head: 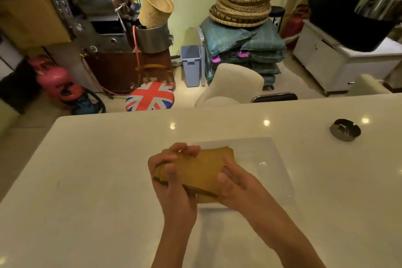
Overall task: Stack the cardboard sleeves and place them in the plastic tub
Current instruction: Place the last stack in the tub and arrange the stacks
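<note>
- The left hand [171, 173] is clamped on the left end of a stack of cardboard sleeves [201, 167], fingers curled over its far edge and thumb lying on top.
- The right hand [236, 183] grips the stack's near right corner, thumb on the top face and fingers wrapped underneath.
- The brown sleeves lie flat and roughly squared up, held between both hands over the near left part of the plastic tub [280, 172]; whether they touch it cannot be told.
- The clear tub sits on the white worktop [87, 180] about midway between its near and far edges.
- A dark metal ring [345, 130] rests near the worktop's far edge, well to the right of the tub.
- Beyond the far edge stand a pale chair [237, 82], a stool [150, 95] with a flag-patterned seat and a grey bin [191, 65].
- Woven baskets [241, 6] are piled on green sacks [245, 50] by the far wall.
</note>
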